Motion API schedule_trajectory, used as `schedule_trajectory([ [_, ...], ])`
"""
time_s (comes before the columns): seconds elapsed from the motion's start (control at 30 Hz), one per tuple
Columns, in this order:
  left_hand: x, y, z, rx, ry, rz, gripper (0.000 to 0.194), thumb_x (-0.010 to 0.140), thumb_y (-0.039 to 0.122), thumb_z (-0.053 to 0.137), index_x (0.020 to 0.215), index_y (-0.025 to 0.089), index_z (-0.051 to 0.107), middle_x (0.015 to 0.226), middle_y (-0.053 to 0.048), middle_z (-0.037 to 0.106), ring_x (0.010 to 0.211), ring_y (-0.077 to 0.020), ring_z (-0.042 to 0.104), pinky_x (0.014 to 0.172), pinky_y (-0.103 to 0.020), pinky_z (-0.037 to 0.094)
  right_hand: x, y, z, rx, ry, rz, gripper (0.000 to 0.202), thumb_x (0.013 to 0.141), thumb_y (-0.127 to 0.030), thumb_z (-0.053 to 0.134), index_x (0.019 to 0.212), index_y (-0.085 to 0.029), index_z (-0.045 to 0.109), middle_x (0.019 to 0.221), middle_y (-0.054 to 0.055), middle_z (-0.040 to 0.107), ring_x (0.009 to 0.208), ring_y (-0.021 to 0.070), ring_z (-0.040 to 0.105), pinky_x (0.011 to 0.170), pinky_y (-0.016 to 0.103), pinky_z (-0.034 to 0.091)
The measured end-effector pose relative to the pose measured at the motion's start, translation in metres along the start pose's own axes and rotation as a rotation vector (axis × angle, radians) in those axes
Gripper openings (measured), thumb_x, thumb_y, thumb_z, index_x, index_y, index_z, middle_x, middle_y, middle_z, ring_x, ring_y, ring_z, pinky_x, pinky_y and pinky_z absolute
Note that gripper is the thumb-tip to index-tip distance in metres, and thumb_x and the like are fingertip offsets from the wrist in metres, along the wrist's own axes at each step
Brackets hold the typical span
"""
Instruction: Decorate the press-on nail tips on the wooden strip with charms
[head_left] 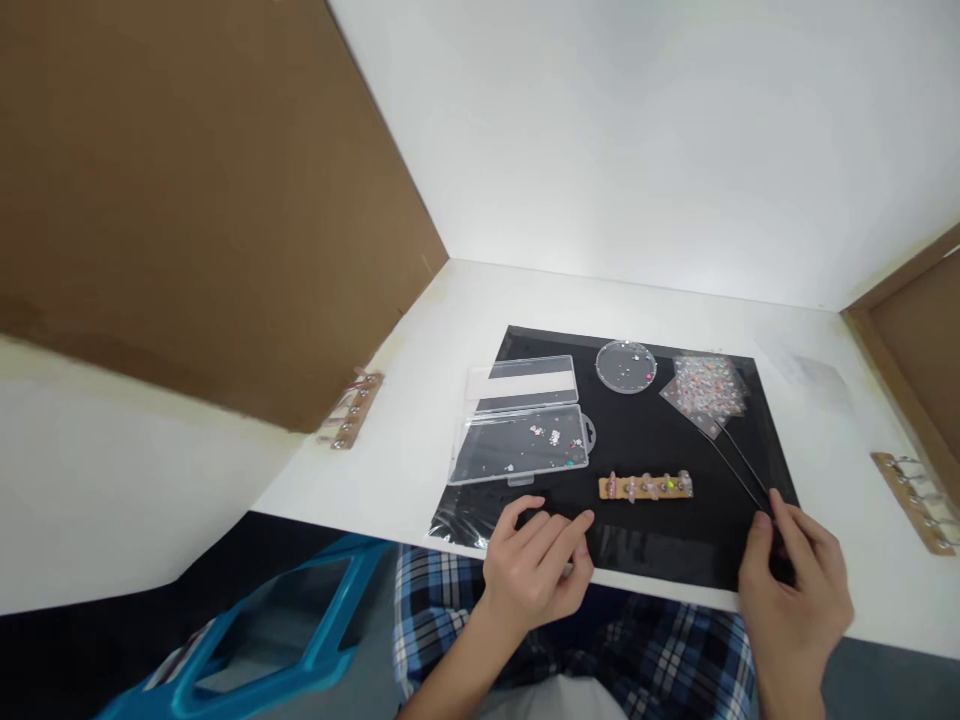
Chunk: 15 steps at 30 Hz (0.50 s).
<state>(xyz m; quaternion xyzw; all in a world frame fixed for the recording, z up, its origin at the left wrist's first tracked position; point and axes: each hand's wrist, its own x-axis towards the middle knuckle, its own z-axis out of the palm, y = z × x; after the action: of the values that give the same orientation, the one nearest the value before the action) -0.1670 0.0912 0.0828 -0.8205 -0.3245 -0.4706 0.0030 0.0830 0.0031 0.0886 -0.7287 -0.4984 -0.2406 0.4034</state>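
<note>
My right hand is closed on a pair of thin dark tweezers at the lower right of the black mat. The tweezers' tips point up-left to a stack of clear sachets filled with small sparkly pieces. My left hand rests at the mat's front edge, palm partly up, fingers loosely curled and apart, with nothing in it. A wooden strip bearing several decorated nail tips lies between my hands. Behind my left hand sits an open clear plastic case with small charms.
A round clear dish with tiny gems is at the mat's back. More nail strips lie at the left and right. Brown and white panels enclose the white table. A blue plastic stool stands at lower left.
</note>
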Motion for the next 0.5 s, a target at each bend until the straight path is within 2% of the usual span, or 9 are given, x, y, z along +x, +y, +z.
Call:
schedule_trajectory([
  [0.23, -0.002, -0.001, 0.003, -0.027, 0.027, -0.003, 0.028, 0.099, 0.003, 0.055, 0.119, 0.015, 0.071, 0.076, 0.003, 0.071, 0.061, -0.0119, 0.059, 0.094, -0.037, 0.052, -0.009, 0.003, 0.006, -0.052, -0.072, 0.070, 0.035, 0.109, -0.032, 0.063, 0.141, -0.020, 0.074, 0.112, 0.011, 0.078, 0.096, 0.0234, 0.072, 0.082, 0.038, 0.055],
  [0.3, -0.001, 0.000, 0.003, -0.039, 0.032, -0.019, 0.029, 0.101, 0.003, 0.056, 0.121, 0.015, 0.071, 0.077, 0.003, 0.072, 0.063, -0.0120, 0.060, 0.095, -0.037, 0.052, -0.009, 0.003, 0.007, -0.054, -0.081, 0.087, 0.034, 0.110, -0.036, 0.063, 0.138, -0.019, 0.072, 0.115, 0.010, 0.077, 0.100, 0.0229, 0.071, 0.088, 0.040, 0.057],
  [0.4, 0.002, 0.001, 0.000, -0.070, 0.004, -0.068, 0.031, 0.105, 0.004, 0.055, 0.128, 0.018, 0.071, 0.080, 0.005, 0.073, 0.067, -0.0116, 0.062, 0.101, -0.038, 0.051, -0.007, 0.000, 0.005, -0.022, -0.020, 0.099, 0.032, 0.110, -0.037, 0.062, 0.134, -0.019, 0.073, 0.120, 0.011, 0.074, 0.107, 0.0243, 0.070, 0.099, 0.049, 0.056],
  [0.5, 0.002, 0.005, -0.008, -0.138, -0.046, -0.149, 0.036, 0.113, 0.010, 0.047, 0.142, 0.022, 0.066, 0.088, 0.005, 0.077, 0.079, -0.0100, 0.071, 0.107, -0.036, 0.052, -0.006, -0.010, -0.005, 0.046, 0.052, 0.113, 0.030, 0.110, -0.033, 0.057, 0.130, -0.019, 0.076, 0.120, 0.016, 0.071, 0.113, 0.0276, 0.068, 0.100, 0.050, 0.055],
])
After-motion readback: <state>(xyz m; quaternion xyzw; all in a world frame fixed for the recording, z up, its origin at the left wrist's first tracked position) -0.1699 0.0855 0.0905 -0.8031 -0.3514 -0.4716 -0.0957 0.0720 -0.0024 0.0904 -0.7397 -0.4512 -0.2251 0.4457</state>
